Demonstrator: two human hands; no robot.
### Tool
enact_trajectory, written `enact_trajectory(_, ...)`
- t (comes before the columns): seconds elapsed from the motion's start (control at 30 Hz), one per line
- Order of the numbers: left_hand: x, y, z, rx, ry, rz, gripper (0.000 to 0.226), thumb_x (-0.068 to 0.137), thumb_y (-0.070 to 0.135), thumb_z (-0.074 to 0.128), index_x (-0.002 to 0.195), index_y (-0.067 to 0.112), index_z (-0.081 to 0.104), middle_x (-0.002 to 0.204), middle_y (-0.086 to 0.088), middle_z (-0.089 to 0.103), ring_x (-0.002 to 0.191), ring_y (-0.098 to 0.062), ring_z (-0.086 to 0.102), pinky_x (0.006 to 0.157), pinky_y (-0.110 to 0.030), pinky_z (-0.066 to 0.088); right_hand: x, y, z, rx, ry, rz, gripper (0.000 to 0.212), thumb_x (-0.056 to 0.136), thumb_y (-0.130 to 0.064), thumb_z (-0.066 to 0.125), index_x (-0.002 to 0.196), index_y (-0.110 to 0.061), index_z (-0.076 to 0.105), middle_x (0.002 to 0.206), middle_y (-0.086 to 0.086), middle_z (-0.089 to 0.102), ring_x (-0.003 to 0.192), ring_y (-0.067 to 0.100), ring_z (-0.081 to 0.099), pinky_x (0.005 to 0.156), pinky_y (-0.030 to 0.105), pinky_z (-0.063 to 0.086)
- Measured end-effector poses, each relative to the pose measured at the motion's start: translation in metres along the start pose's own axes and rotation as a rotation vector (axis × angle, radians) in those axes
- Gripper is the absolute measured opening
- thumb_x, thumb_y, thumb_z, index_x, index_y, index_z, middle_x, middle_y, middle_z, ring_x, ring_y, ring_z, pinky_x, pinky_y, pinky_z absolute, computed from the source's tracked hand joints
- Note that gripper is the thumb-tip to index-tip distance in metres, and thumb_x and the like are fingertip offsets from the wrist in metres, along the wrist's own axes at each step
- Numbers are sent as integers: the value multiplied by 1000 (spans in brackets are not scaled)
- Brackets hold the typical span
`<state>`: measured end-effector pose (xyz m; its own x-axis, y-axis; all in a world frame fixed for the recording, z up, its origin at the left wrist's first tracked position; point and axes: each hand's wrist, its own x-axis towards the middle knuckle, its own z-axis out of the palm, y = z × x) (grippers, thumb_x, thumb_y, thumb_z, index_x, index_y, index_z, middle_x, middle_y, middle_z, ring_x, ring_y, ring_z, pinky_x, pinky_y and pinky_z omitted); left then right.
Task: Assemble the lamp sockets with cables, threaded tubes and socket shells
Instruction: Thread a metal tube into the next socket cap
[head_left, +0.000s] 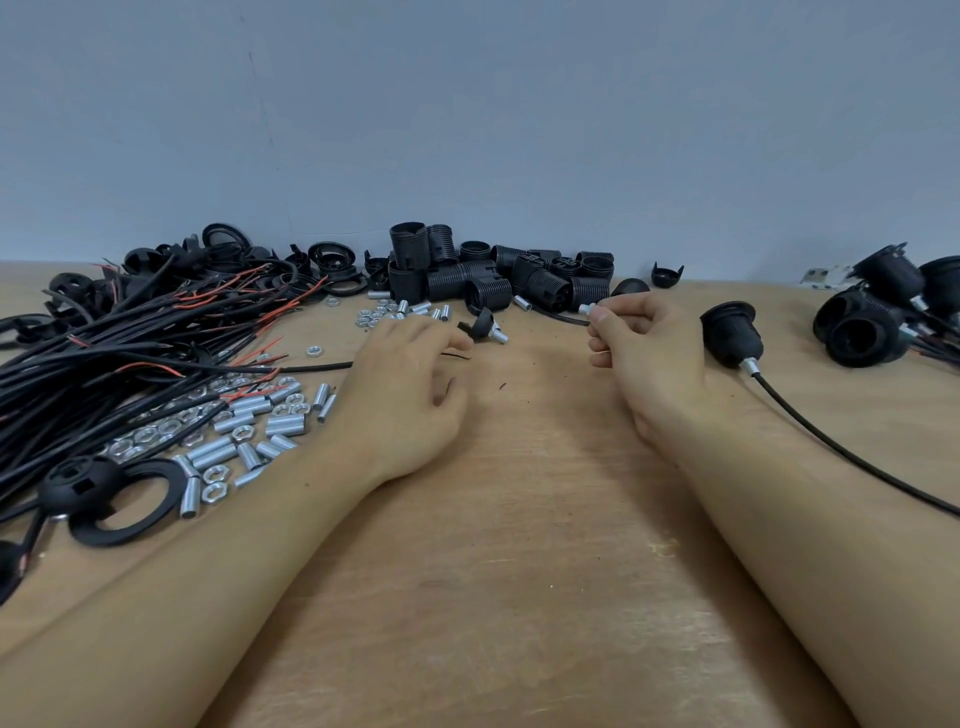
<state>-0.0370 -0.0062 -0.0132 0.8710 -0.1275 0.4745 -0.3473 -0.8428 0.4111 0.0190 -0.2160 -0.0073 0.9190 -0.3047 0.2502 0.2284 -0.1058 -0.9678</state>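
Note:
My right hand (636, 345) pinches a short silver threaded tube (587, 308) at its fingertips, above the wooden table (519, 519). My left hand (410, 384) lies on a black cable (317, 368), gripping it near the end, whose tip sticks out past the fingers. Just beyond that tip lies a black socket cap with a silver tube (485, 328). A finished black socket (730, 335) with its cable (852, 457) lies right of my right hand.
A bundle of black and red cables (130, 343) fills the left side. Silver tubes and nuts (244, 431) are scattered beside it. Black socket shells (467, 275) pile up at the back by the wall. Assembled sockets (883, 312) lie far right. A black ring and cap (104, 493) sit near left.

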Motion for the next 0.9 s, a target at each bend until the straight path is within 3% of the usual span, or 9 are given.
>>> enact_trajectory(0.13, 2, -1, 2, 131, -107, -21, 40, 92, 34, 57, 131, 23, 57, 138, 6, 52, 132, -18, 33, 113, -38, 27, 1, 3, 2, -48, -15, -14, 8, 89, -16, 69, 89, -22, 64, 79, 3, 66, 65, 8, 60, 54, 18, 50)
enact_trajectory(0.4, 1, 5, 2, 243, -95, 62, 34, 93, 43, 51, 121, 27, 62, 124, 11, 58, 119, -16, 39, 102, -33, 30, -4, 3, 5, -144, -107, -81, 13, 91, -14, 68, 87, -25, 62, 82, 1, 64, 72, 13, 63, 54, 19, 52)
enact_trajectory(0.53, 4, 2, -7, 352, -115, -47, 31, 94, 36, 48, 120, 26, 61, 121, 5, 60, 115, -22, 46, 95, -36, 35, -15, -2, 8, -229, -200, -143, 14, 90, -14, 69, 85, -26, 64, 81, -2, 64, 58, 6, 59, 51, 21, 54)
enact_trajectory(0.67, 5, 0, -20, 416, -102, -147, 27, 91, 28, 45, 110, 21, 64, 112, -1, 63, 109, -26, 49, 90, -39, 39, -23, -5, 12, -279, -242, -169, 12, 91, -11, 67, 89, -22, 64, 81, -3, 62, 57, 8, 56, 59, 34, 58)
enact_trajectory(0.9, 1, 6, -20, 450, -204, -175, 27, 94, 27, 45, 114, 17, 61, 116, -6, 59, 112, -28, 49, 92, -41, 40, -28, -9, 11, -347, -275, -239, 13, 90, -14, 68, 87, -26, 64, 85, 0, 64, 60, 15, 58, 59, 27, 55)
